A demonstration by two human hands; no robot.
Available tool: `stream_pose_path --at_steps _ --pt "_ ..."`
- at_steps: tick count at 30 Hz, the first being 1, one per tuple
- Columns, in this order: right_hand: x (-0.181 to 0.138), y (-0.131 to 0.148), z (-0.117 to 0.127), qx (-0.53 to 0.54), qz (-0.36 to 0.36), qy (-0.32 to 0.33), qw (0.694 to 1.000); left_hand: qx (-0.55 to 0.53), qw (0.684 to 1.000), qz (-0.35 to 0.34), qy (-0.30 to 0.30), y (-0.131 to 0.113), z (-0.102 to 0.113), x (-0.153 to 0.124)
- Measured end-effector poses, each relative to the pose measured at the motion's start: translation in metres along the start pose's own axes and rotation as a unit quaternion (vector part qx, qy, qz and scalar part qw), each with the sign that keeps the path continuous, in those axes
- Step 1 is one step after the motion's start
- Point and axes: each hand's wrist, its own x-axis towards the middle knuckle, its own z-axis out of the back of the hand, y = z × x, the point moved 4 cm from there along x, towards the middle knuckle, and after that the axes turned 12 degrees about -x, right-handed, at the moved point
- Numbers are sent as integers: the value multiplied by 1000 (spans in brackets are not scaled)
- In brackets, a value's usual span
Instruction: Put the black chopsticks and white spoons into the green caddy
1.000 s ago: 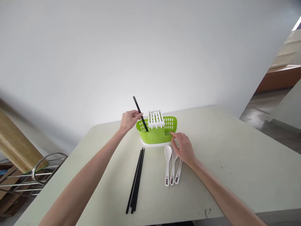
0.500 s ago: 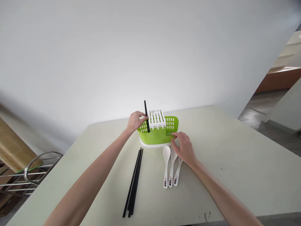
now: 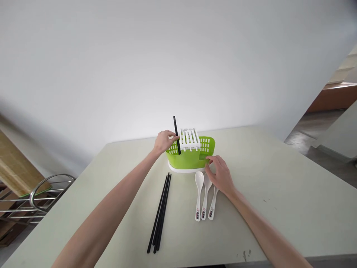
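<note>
A green utensil holder (image 3: 185,160) with a white slotted rack (image 3: 190,139) on top and a white base stands near the wall. My left hand (image 3: 164,142) pinches black chopsticks (image 3: 176,128) that stand nearly upright in the holder's left compartment, leaning slightly. Thumb and fingers of my right hand (image 3: 220,172) close on the holder's front rim at the right. Three white spoons (image 3: 198,193) lie just below that hand, which partly covers the rightmost two. Several more black chopsticks (image 3: 160,216) rest in a bundle on the table, left of the spoons.
The pale table (image 3: 240,227) reaches the white wall behind the holder. At the left, beyond the table edge, are a metal rack (image 3: 41,197) and a bamboo-patterned board (image 3: 22,167). Floor (image 3: 304,130) shows at the far right.
The view has shifted slightly, so the holder and spoons appear a little further right. Both hands keep their places on the chopsticks and the holder's rim.
</note>
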Motion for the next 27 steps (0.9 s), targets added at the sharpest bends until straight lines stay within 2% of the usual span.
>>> stream_pose_path --at_steps 11,17,23,25,27 --pt "-1 1 0 5 -9 8 1000 36 998 -21 -39 0 -2 -8" --pt "-1 0 -1 11 -11 11 1000 37 998 -28 -30 1 3 -11" --pt "-1 0 1 13 -7 1 1000 -51 990 -11 -129 12 33 -40" --pt "-1 0 1 15 -6 -4 1000 -55 990 -14 -131 15 37 -52" --pt "-1 0 1 16 -7 -4 1000 -38 993 -42 -100 12 37 -62"
